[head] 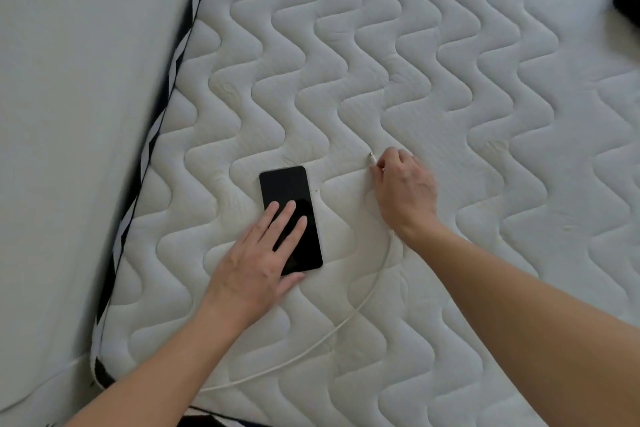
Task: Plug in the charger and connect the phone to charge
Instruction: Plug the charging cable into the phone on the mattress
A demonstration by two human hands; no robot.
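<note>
A quilted white mattress (433, 87) carries everything. The left hand (258, 262) lies flat with fingers (285, 215) spread on the dark phone (291, 218) near its left edge. To the right, the right hand (403, 189) pinches the white cable (349, 317) just behind its free plug (371, 159).

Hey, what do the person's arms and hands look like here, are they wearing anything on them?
Both forearms are bare all the way to the bottom of the frame, with no sleeves in view. The left hand and the right hand wear no gloves, and no watch, bracelet or ring shows on either. Fingernails look short and unpainted, though the picture is slightly soft.
</note>
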